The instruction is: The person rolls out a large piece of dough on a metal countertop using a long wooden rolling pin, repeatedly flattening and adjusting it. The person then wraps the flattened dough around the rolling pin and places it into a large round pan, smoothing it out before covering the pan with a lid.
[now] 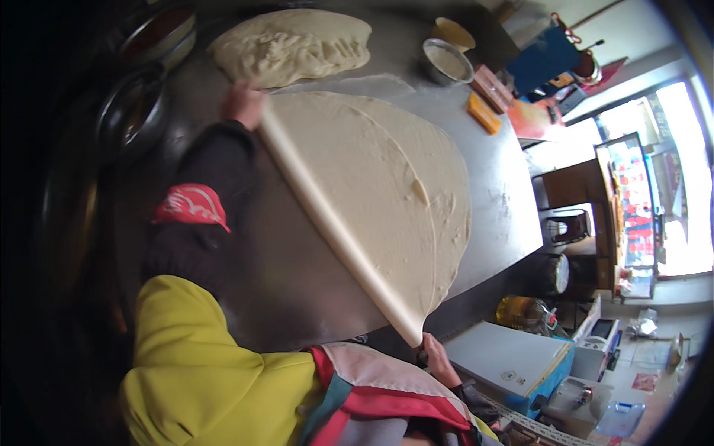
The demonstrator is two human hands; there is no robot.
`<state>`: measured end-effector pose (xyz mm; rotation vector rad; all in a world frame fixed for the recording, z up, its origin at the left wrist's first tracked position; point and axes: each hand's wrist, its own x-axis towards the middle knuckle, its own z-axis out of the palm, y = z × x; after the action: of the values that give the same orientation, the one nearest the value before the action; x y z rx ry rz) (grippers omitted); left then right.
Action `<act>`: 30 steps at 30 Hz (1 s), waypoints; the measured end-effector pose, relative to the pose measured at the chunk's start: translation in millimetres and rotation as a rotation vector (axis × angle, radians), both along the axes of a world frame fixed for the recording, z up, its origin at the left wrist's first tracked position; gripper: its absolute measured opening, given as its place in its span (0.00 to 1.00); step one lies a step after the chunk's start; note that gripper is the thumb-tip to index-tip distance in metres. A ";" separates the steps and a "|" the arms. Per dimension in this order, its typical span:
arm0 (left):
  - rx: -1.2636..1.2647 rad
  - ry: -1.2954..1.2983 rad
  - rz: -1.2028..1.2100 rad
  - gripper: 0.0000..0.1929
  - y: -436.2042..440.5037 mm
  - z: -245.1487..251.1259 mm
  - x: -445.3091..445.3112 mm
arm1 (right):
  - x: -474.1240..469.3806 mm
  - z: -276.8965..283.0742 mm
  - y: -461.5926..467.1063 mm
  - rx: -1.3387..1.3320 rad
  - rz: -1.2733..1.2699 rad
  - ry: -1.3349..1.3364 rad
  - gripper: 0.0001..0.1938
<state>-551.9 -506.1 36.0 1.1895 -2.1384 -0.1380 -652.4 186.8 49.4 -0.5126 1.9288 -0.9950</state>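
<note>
A wide, thin sheet of dough (362, 167) lies on a metal worktop (496, 184), with a fold line and small bumps across it. Along its near side runs a long, straight roll of dough (334, 223); whether a rolling pin is inside is hidden. My left hand (245, 103), somewhat blurred, grips the roll's upper end. At the lower end, past the worktop's edge, my right hand (438, 359) holds the dough roll with its fingers partly hidden. A large, wrinkled mass of dough (295, 47) rests just beyond my left hand.
Metal bowls (131, 106) stand at the left. A bowl of pale powder (449, 61), a yellow-orange block (483, 114) and a pink box (492, 89) sit at the upper right. A white-topped cabinet (505, 354) and an oil bottle (521, 313) are beyond my right hand.
</note>
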 end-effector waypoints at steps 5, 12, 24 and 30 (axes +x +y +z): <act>0.237 -0.346 -0.816 0.34 230.7 24.0 -55.8 | -53.3 10.9 5.2 -0.029 -0.162 0.256 0.23; 0.276 -0.772 -0.795 0.35 267.9 7.4 -6.2 | -101.2 16.4 -1.8 -0.246 0.025 0.370 0.17; 0.228 -0.677 -0.187 0.31 381.4 25.2 116.7 | -93.3 22.8 32.5 -0.307 0.283 0.160 0.21; 0.232 -0.706 0.030 0.34 426.9 20.1 260.5 | -60.2 30.4 -11.1 -0.352 0.456 0.137 0.19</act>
<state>-291.4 -79.2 56.1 1.5708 -2.7630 0.0642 -712.6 175.7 79.8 -1.1894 1.6437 -1.0145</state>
